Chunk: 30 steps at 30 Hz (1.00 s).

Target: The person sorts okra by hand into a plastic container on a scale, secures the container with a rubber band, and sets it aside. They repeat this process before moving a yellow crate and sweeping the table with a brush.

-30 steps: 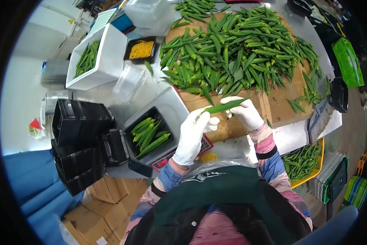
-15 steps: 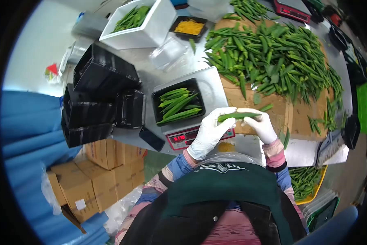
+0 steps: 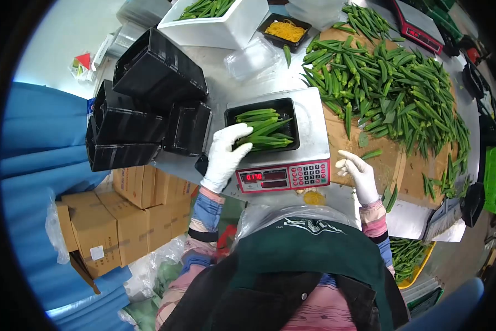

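Observation:
My left hand point(image 3: 226, 156), in a white glove, reaches into a black tray point(image 3: 296, 124) from its left side. Its fingers and thumb close around the ends of okra pods point(image 3: 267, 129) lying in the tray. That tray rests on a metal-topped scale point(image 3: 313, 118) with a red front; its display reads 0.170. My right hand point(image 3: 359, 174), also gloved, hovers right of the scale over the cardboard point(image 3: 388, 160), index finger and thumb apart. A small pale spot shows by its thumb, too small to name. One loose okra pod point(image 3: 372, 154) lies just beyond this hand.
A large okra heap point(image 3: 391, 94) covers the cardboard at right. Stacked black trays point(image 3: 159, 71) stand at left. Farther back are a white foam box point(image 3: 215, 30), a tray of yellow bands point(image 3: 285, 31) and a second scale point(image 3: 419, 33). Cardboard boxes point(image 3: 132, 226) sit below left.
Both hands were together at an okra pod in front of the scale. My left hand has moved left to the tray's okra; my right hand stays at right, apart from it. The view has shifted.

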### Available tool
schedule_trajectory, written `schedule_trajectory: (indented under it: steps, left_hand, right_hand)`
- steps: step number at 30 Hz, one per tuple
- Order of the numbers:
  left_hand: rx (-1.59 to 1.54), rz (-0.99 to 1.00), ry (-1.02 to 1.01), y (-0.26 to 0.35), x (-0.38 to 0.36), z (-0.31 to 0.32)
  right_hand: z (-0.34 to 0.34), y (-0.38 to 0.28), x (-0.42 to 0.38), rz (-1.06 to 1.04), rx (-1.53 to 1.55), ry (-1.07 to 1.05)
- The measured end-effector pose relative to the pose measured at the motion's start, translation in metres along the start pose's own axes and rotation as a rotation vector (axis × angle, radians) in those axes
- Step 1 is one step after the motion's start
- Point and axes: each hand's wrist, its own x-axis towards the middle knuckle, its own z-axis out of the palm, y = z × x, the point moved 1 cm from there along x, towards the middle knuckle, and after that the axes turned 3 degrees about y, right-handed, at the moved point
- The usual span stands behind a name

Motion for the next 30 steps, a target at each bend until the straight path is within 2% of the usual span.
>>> schedule_trajectory:
  steps: [5,8,13,19,22,24,26,28,30]
  left_hand:
    - [-0.216,-0.297,0.358,-0.019,-0.004,-0.045]
    - [-0.277,-0.324,0.511,-0.030,-0.008,-0.066]
    - [-0.287,-0.350,0.578,-0.050,-0.018,-0.068]
    - [-0.302,-0.381,0.491,-0.045,-0.012,-0.056]
    - [-0.331,-0.347,0.402,-0.043,-0.001,-0.021]
    - [-0.081,-0.198,0.288,-0.034,0.005,0.004]
    - [0.221,-0.036,0.172,-0.006,0.015,0.022]
    - [0.351,-0.067,0.088,0.009,0.019,0.036]
    - [0.324,-0.070,0.088,0.014,0.024,0.045]
  right_hand:
    - [-0.005,0.015,0.001,0.031,-0.029,0.076]
    - [-0.004,0.021,0.001,0.085,-0.038,0.080]
    - [0.005,0.029,0.003,0.180,-0.069,0.059]
    - [0.017,0.032,0.008,0.181,-0.152,-0.025]
    - [0.010,0.033,0.016,0.145,-0.106,-0.040]
    - [0.001,0.031,0.025,0.083,-0.188,0.019]
    - [-0.015,0.025,0.037,0.069,-0.136,0.086]
    - [-0.036,0.016,0.052,0.041,-0.119,0.161]
    - [-0.063,0.004,0.072,-0.002,-0.141,0.253]
